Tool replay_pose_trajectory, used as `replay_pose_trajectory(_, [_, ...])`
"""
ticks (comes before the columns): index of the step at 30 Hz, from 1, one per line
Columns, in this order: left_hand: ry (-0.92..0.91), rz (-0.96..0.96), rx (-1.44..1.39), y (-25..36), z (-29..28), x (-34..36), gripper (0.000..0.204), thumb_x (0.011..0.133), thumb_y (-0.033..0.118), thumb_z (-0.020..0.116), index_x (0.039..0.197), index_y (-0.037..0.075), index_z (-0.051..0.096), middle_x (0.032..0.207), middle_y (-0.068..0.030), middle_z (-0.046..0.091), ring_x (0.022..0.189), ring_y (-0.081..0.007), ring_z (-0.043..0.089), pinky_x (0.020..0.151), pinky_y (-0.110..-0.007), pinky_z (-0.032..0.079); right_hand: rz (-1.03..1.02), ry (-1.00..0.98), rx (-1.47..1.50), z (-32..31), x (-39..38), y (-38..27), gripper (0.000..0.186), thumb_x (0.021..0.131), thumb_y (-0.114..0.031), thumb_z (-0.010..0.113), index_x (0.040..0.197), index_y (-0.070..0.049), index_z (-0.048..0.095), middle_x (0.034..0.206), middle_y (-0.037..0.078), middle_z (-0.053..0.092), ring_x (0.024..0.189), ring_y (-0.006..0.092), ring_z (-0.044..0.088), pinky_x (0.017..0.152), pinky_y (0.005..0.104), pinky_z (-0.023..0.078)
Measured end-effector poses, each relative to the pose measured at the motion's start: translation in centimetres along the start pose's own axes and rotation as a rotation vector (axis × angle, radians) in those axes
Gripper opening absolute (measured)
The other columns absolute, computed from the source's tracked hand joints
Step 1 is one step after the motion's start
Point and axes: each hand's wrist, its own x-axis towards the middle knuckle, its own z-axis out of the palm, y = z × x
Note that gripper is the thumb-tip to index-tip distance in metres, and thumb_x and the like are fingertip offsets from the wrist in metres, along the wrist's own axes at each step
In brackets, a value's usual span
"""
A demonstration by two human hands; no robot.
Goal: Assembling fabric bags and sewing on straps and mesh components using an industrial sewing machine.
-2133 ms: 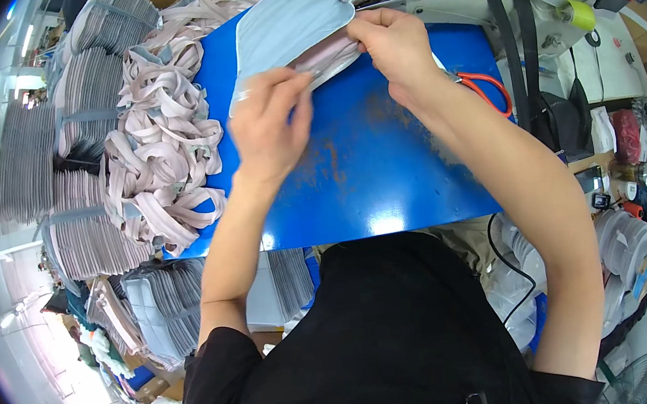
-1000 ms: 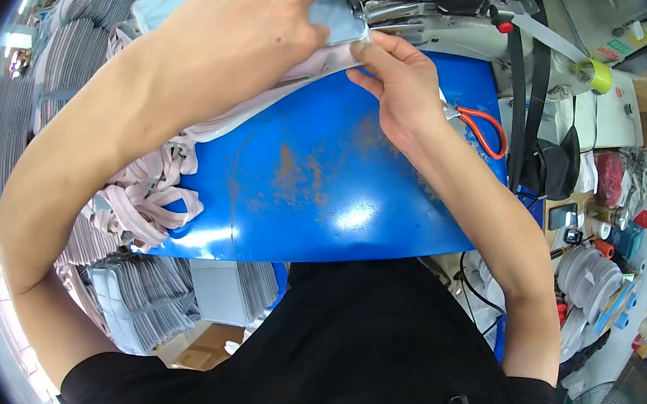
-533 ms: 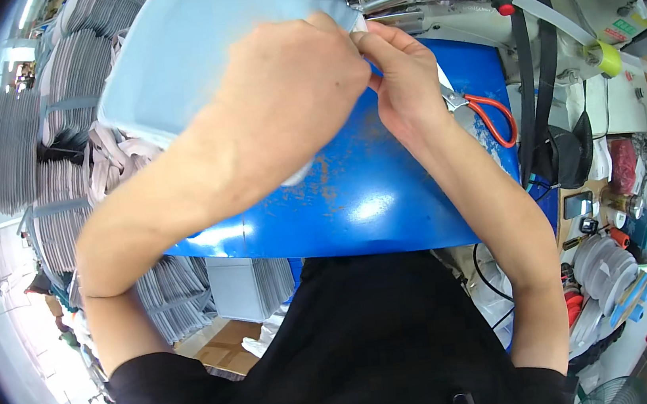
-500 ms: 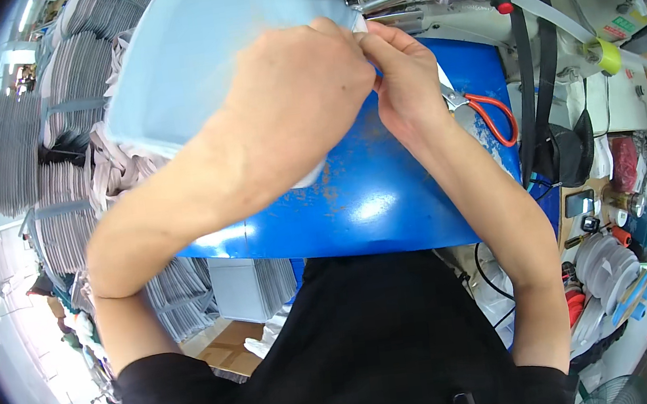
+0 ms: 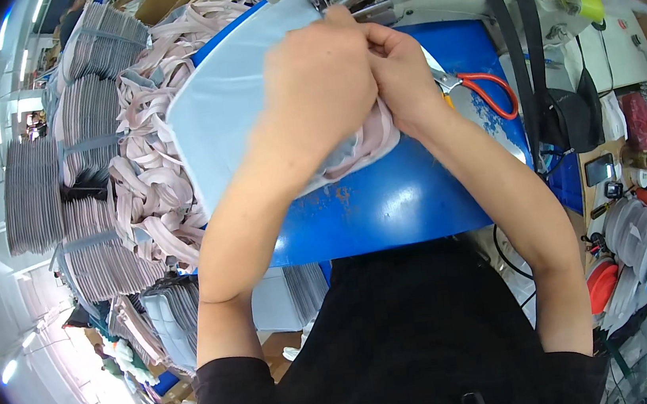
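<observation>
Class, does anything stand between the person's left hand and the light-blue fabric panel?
Nothing visible does: the left hand is over the right part of the light-blue panel, with the right hand close beside it. Its grip is hidden from view.

Your shot's nice and bright overall, but the left side is cooked: the near-left background goes almost pure white, and the lamp [image 5: 9, 371] there plus the strip lights [image 5: 3, 31] farther off burn out too. You've got glare on the glossy blue bench [image 5: 451, 203], a hot white spot toward your near edge. Your left hand [image 5: 322, 82] is smeared with motion blur, while your right hand [image 5: 405, 77] looks crisper and the scissors [image 5: 463, 81] are decently sharp. Your black shirt [image 5: 410, 336] swallows most of its folds. Usual fisheye stuff: the stacks [image 5: 31, 195] on the left curve, corners go black, purplish fringing along the left rim.
</observation>
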Motion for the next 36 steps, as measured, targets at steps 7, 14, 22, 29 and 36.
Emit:
replay_pose_trajectory(7, [0.181, 0.067, -0.314, -0.3, -0.3, -6.6, 0.065, 0.077, 0.017, 0.077, 0.136, -0.002, 0.057, 0.144, -0.0249, 0.055, 0.119, -0.0452, 0.062, 0.097, -0.050, 0.054, -0.152, -0.068, -0.496, -1.8, -2.9, 0.1, 0.050, 0.082, -0.007, 0.071, 0.132, 0.002, 0.069, 0.103, 0.011, 0.075, 0.091, 0.0187, 0.073, 0.080, 0.0337, 0.059])
replay_pose_trajectory(14, [0.490, 0.213, -0.311, -1.2, 2.9, -8.5, 0.047, 0.069, 0.000, 0.074, 0.115, 0.002, 0.070, 0.125, -0.0143, 0.071, 0.106, -0.0322, 0.068, 0.085, -0.039, 0.058, -0.027, -0.035, -0.536, -2.1, -5.8, -1.0, 0.039, 0.088, -0.009, 0.073, 0.127, -0.001, 0.074, 0.090, 0.003, 0.067, 0.076, 0.0113, 0.065, 0.062, 0.0266, 0.054])
replay_pose_trajectory(22, [0.402, 0.359, -0.236, -0.3, 1.1, -5.8, 0.029, 0.070, 0.007, 0.072, 0.098, 0.001, 0.068, 0.103, -0.0096, 0.070, 0.090, -0.0261, 0.065, 0.072, -0.035, 0.057, 0.147, 0.031, -0.110, -0.7, -5.9, -1.1, 0.027, 0.099, -0.006, 0.066, 0.124, 0.004, 0.072, 0.090, 0.004, 0.068, 0.078, 0.0122, 0.071, 0.064, 0.0263, 0.064])
replay_pose_trajectory(29, [0.310, 0.378, -0.090, -1.6, 0.6, -3.5, 0.020, 0.070, 0.009, 0.071, 0.088, 0.003, 0.063, 0.093, -0.0096, 0.065, 0.085, -0.0256, 0.061, 0.070, -0.035, 0.055, 0.066, -0.009, -0.020, 0.3, -3.4, -0.7, 0.026, 0.106, -0.011, 0.062, 0.126, 0.003, 0.070, 0.094, 0.005, 0.071, 0.082, 0.0134, 0.073, 0.069, 0.0292, 0.066])
replay_pose_trajectory(36, [0.336, 0.384, -0.093, -4.4, 1.6, -0.2, 0.021, 0.069, 0.007, 0.073, 0.087, 0.005, 0.063, 0.094, -0.0097, 0.067, 0.090, -0.0293, 0.066, 0.072, -0.039, 0.058, 0.001, 0.037, 0.067, 1.4, 0.1, -0.2, 0.027, 0.099, -0.008, 0.068, 0.124, 0.004, 0.071, 0.098, 0.007, 0.074, 0.084, 0.0148, 0.074, 0.070, 0.0289, 0.064])
